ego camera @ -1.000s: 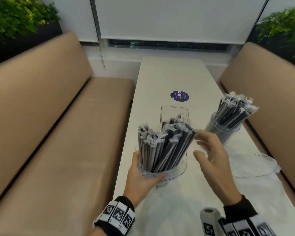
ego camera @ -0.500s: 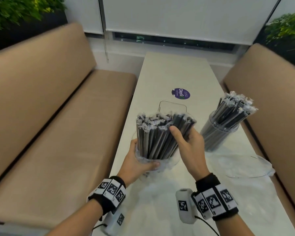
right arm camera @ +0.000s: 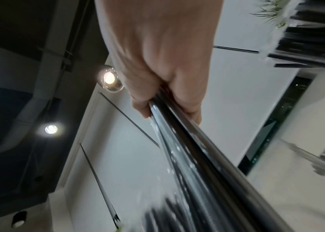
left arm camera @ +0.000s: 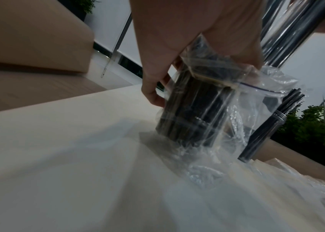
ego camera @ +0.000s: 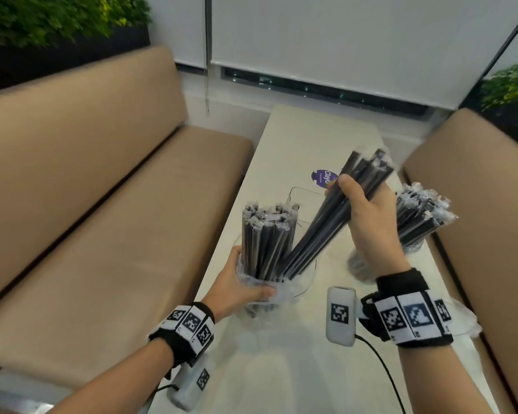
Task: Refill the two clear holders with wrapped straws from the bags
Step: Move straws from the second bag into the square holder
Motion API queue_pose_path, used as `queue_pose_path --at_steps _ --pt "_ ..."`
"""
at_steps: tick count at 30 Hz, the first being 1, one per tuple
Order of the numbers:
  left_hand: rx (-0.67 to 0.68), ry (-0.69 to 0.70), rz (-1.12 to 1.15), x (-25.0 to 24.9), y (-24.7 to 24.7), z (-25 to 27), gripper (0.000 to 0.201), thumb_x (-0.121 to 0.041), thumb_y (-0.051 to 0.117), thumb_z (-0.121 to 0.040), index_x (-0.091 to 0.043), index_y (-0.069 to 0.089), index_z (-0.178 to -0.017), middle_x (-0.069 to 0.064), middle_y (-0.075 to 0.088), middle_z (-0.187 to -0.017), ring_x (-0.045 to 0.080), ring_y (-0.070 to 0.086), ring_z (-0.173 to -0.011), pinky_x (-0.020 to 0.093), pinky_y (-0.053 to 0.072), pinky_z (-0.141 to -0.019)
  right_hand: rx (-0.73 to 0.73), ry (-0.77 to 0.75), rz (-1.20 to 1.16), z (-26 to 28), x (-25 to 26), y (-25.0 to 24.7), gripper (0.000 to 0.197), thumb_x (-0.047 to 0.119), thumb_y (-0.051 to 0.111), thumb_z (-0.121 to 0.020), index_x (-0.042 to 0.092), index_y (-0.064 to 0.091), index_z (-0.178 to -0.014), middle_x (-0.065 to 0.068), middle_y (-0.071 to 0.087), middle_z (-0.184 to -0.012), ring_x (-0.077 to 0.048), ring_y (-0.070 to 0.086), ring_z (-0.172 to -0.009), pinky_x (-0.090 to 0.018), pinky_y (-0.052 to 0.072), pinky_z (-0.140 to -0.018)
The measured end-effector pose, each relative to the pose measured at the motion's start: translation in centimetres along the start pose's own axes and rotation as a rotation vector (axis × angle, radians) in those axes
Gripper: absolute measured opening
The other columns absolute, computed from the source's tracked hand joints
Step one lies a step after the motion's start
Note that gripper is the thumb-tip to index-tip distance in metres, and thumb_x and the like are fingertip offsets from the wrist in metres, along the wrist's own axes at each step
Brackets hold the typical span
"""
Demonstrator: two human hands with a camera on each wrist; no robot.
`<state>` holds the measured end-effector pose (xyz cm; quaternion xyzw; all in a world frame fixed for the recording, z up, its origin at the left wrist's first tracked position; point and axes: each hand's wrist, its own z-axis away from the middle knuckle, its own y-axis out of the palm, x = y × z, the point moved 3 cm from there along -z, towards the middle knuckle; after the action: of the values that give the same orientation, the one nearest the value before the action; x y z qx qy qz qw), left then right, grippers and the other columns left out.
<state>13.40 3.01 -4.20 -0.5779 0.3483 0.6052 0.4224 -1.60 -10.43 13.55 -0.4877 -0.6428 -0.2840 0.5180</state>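
At the far left a tan bench seat runs along the pale table. The left hand reaches in from there, its fingers and thumb curled round the bottom of a clear zip bag that stands on the table packed with upright wrapped straws; the left wrist view shows the crumpled plastic and the blue zip line just beside the thumb. A clear holder seems to stand right against the bag, though the blur and the transparent walls do not let me tell which wraps which. To the right of that standing bunch, a slanted handful of straws leans up and away toward the right, its lower ends down by the base of the bag and its upper ends above a purple sticker on the table. The right hand grips this handful near the top, fingers closed tight round the shiny wrappers, as the right wrist view shows close up. Behind and just right of that hand stands the second holder, already stuffed with wrapped straws that fan toward the right. An empty flattened plastic bag lies on the table near the right wrist, and another tan bench back closes the right edge.
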Motion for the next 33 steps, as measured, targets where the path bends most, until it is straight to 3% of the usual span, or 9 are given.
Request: queue_pose_path --at_steps 5,11,15,19,22,24,26,30,33 --pt "-0.029 -0.007 0.005 0.4 -0.4 0.6 0.087 -0.033 0.094 -0.051 -0.056 0.041 -0.115 -0.016 0.063 -0.123 0.002 0.062 -0.113 0.041 0.049 -0.102 -0.069 -0.111 -0.270 -4.0 6.0 -3.0 0.004 0.011 0.053 -0.096 0.011 0.053 -0.093 -0.004 0.066 -0.080 -0.018 0.067 -0.076 -0.039 0.057 -0.077" --pt "-0.026 -0.014 0.061 0.6 -0.5 1.2 0.093 -0.033 0.096 -0.051 -0.048 0.042 -0.125 -0.007 0.062 -0.130 0.014 0.061 -0.120 0.049 0.046 -0.105 -0.250 -0.294 -0.180 -7.8 6.9 -3.3 0.008 0.013 0.058 -0.092 0.010 0.056 -0.098 0.000 0.068 -0.087 -0.018 0.067 -0.085 -0.036 0.057 -0.087" --pt "-0.033 -0.016 0.072 0.8 -0.7 1.8 0.094 -0.033 0.095 -0.053 -0.047 0.040 -0.128 -0.008 0.062 -0.131 0.012 0.061 -0.121 0.048 0.047 -0.104 -0.199 -0.051 0.060 -8.0 -1.9 0.9 0.037 0.019 0.063 -0.089 0.000 0.058 -0.121 -0.010 0.070 -0.109 -0.022 0.068 -0.097 -0.033 0.058 -0.084" --pt "-0.063 -0.018 0.055 0.8 -1.0 2.3 0.088 -0.028 0.094 -0.056 -0.049 0.041 -0.123 -0.013 0.063 -0.127 0.005 0.061 -0.117 0.041 0.049 -0.102 -0.290 0.237 0.067 -6.9 -8.5 1.7 0.018 0.012 0.065 -0.086 0.009 0.058 -0.102 0.003 0.060 -0.084 -0.021 0.058 -0.087 -0.023 0.047 -0.068" --pt "-0.060 -0.025 0.057 0.6 -1.0 2.5 0.085 -0.024 0.093 -0.057 -0.051 0.042 -0.119 -0.015 0.064 -0.124 0.000 0.062 -0.114 0.035 0.050 -0.100 -0.314 0.284 0.102 -7.2 -9.1 0.6 0.029 0.013 0.069 -0.083 0.010 0.055 -0.109 -0.003 0.063 -0.100 -0.020 0.057 -0.094 -0.025 0.048 -0.077" --pt "-0.053 -0.027 0.064 0.5 -1.0 2.5 0.085 -0.014 0.092 -0.061 -0.045 0.042 -0.121 -0.013 0.064 -0.123 -0.004 0.063 -0.110 0.022 0.053 -0.093 -0.255 0.249 0.185 -7.5 -8.2 -0.1 0.052 0.022 0.073 -0.082 0.008 0.049 -0.125 -0.012 0.060 -0.124 -0.023 0.058 -0.111 -0.035 0.048 -0.097" --pt "-0.030 -0.019 0.059 0.3 -1.0 2.3 0.087 -0.005 0.089 -0.063 -0.035 0.041 -0.128 -0.008 0.064 -0.126 -0.002 0.064 -0.111 0.010 0.051 -0.083 -0.218 0.161 0.342 -7.5 -6.3 -1.0 0.068 0.028 0.073 -0.082 0.007 0.038 -0.137 -0.016 0.049 -0.138 -0.027 0.049 -0.126 -0.031 0.039 -0.102" --pt "-0.011 -0.010 0.036 0.3 -1.0 2.0 0.089 -0.005 0.088 -0.064 -0.027 0.040 -0.135 -0.004 0.063 -0.129 0.004 0.063 -0.115 0.015 0.050 -0.092 -0.266 -0.071 0.363 -4.8 -1.1 -2.4 0.046 0.019 0.062 -0.089 0.011 0.047 -0.132 -0.007 0.053 -0.133 -0.015 0.055 -0.115 -0.023 0.045 -0.093" --pt "-0.012 -0.008 0.030 0.3 -0.9 1.9 0.089 -0.006 0.089 -0.064 -0.027 0.041 -0.136 -0.005 0.064 -0.128 0.005 0.062 -0.118 0.020 0.048 -0.096 -0.081 -0.041 0.120 -0.7 -0.7 -0.5 0.037 0.025 0.064 -0.090 0.019 0.053 -0.125 0.005 0.062 -0.118 0.000 0.062 -0.099 -0.012 0.049 -0.079"
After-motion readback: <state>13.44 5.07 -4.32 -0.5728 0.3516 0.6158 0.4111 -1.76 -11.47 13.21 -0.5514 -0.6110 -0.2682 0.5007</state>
